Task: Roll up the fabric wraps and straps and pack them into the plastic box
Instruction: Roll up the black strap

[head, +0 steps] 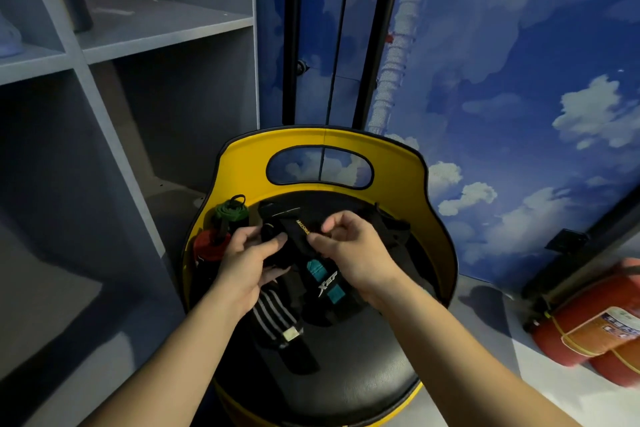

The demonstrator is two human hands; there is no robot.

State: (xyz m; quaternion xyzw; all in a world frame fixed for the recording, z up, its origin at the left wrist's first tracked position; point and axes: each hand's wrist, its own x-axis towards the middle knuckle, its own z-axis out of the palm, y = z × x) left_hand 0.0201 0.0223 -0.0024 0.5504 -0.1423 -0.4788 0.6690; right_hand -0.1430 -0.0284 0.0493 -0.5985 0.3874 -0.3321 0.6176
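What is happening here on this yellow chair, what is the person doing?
A person works over a yellow chair with a black seat. Both hands hold a black strap with yellow lettering: the left hand grips it from the side, the right hand pinches its edge. More wraps lie beneath, one striped, one teal-marked. A green roll and a red roll sit at the seat's left. No plastic box is visible.

Black straps (294, 274) heaped, perhaps tangled

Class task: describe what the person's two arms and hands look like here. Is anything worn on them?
Both forearms are bare up to the frame's bottom edge, with no sleeves in view. The left hand and right hand wear no gloves; no rings, watch or wristband show.
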